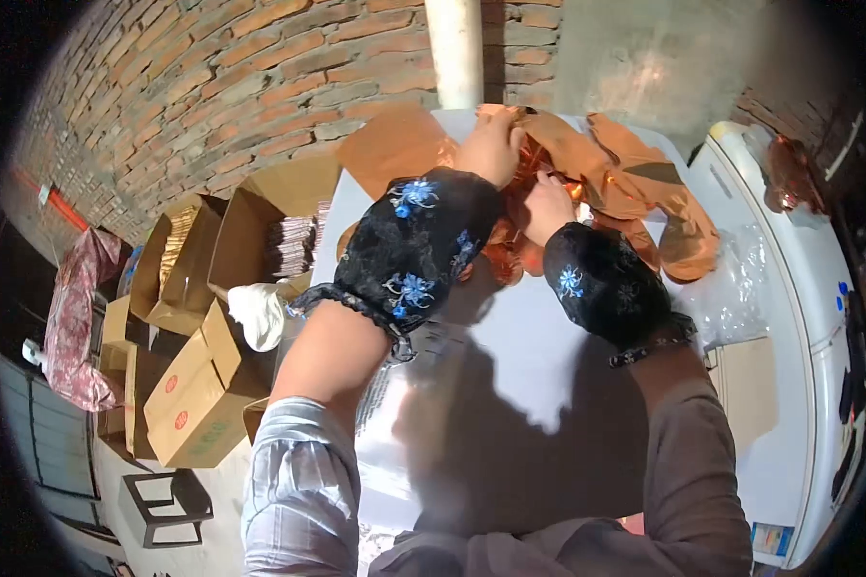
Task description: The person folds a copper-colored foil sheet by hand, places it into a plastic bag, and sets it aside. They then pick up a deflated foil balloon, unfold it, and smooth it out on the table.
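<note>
Working at the far end of a white counter (548,365), you bring both bare hands together over shiny copper-orange foil (625,188) spread and crumpled along the edge beneath a brick wall (260,67). Your left hand (492,149) is nearly closed, its fingers bent down on the foil, the tips partly hidden. Your right hand (547,207), just beside it and a little nearer to you, has its fingers drawn in on the same crumpled foil; how tightly it grips cannot be told. Sheer black sleeve covers (414,240) embroidered with blue flowers wrap both your forearms, and their shadow falls across the counter. To the right of the foil lies clear, wrinkled plastic (731,293), with a flat tan cardboard piece (747,389) nearer you, beside a white, smooth-sided appliance (789,250). At left, open brown cardboard boxes (303,183) hold stacked, slim packets (291,245); a white cloth (257,315) hangs near them. Below, a dark stool (168,498) stands on the pale floor (216,539). A pale upright pipe (455,53) rises behind the counter.
</note>
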Action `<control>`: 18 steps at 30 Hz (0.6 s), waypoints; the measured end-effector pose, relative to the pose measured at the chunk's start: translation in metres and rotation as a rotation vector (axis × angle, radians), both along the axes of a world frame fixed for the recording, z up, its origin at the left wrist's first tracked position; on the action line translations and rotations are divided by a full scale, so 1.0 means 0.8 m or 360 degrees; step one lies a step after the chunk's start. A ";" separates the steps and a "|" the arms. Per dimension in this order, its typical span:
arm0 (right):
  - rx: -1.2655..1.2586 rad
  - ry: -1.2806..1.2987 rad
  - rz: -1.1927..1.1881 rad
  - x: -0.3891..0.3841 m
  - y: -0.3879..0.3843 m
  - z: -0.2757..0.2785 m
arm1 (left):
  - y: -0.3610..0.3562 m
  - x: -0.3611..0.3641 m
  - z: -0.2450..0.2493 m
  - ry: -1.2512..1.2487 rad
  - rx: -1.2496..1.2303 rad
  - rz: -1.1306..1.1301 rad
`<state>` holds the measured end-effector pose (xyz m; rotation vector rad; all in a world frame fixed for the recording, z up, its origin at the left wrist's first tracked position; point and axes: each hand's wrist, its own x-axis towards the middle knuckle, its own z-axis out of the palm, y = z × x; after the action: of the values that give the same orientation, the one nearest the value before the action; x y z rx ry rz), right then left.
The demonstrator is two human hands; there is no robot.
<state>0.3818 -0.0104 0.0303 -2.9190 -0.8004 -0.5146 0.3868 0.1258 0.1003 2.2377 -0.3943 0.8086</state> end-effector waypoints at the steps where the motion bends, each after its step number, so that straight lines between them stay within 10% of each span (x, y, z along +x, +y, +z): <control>1: -0.0206 0.0013 0.0041 -0.003 0.000 0.009 | 0.000 -0.009 0.010 0.0157 0.0061 0.0007; 6: 0.1004 -0.0113 0.0395 0.023 0.021 0.000 | -0.012 -0.026 0.026 0.0291 0.0162 -0.0022; 14: 0.0360 0.0172 -0.0018 0.080 -0.035 -0.020 | -0.019 -0.001 -0.073 0.0443 0.0665 0.0083; 18: 0.0269 0.0259 -0.0071 0.082 -0.036 -0.018 | -0.025 -0.024 -0.091 0.0653 0.0208 0.0161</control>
<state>0.4472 -0.0391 0.0161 -2.7838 -0.6394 -0.3247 0.3676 0.1061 0.0275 2.4864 -0.1411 0.3628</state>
